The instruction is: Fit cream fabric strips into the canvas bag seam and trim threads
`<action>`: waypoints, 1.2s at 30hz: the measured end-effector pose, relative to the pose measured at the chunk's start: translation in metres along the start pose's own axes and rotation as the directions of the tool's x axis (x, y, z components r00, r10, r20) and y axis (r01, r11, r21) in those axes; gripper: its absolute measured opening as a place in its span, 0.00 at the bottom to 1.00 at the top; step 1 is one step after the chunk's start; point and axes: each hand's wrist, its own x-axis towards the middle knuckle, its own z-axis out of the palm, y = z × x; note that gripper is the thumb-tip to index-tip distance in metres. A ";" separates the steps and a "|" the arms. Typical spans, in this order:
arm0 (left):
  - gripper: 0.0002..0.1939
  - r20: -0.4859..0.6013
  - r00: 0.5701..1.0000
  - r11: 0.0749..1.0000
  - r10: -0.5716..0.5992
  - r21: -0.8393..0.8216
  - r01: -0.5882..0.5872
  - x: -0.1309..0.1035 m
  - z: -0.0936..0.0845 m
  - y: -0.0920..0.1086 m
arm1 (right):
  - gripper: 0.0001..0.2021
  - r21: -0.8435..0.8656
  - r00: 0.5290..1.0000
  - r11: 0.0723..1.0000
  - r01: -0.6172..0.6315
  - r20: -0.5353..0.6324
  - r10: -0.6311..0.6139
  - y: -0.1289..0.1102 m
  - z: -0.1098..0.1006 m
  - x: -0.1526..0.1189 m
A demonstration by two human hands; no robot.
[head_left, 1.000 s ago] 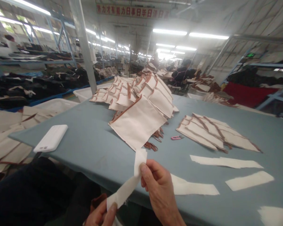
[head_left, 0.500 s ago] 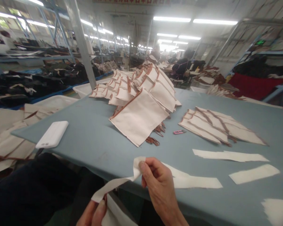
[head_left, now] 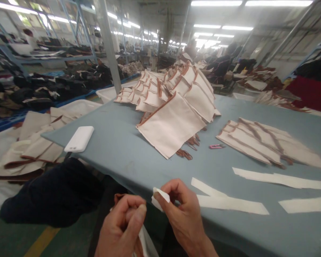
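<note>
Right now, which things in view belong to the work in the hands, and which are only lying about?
In hand: white fabric strip, pinched by right hand; left hand shut in a grip on its lower part.

Lying about: white phone, pink clip, pile of cream bags, flat strips on table.

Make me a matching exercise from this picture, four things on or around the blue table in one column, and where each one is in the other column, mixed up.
Things:
1. white strip end
2. white phone
3. pink clip
4. cream pouch pile

Places:
A. near the left corner of the table
B. pinched in the right hand, close to the left hand
C. heaped at the middle and far side of the table
D. lying flat between the heap and the spread-out flat pieces

Pairs: 1-B, 2-A, 3-D, 4-C
</note>
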 end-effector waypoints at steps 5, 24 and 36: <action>0.20 0.160 0.983 0.995 0.088 0.039 -0.095 0.013 0.002 0.014 | 0.21 0.122 0.982 0.982 -0.143 0.144 0.125 -0.006 -0.001 -0.006; 0.22 0.415 0.909 0.995 -0.032 -0.069 0.067 0.031 0.009 0.017 | 0.34 0.234 0.858 0.859 -0.455 0.373 0.353 -0.006 -0.011 -0.007; 0.19 -0.107 0.957 0.941 0.269 0.242 -0.237 0.015 0.008 0.011 | 0.29 0.196 0.981 0.974 -0.114 -0.133 0.141 -0.003 -0.024 0.004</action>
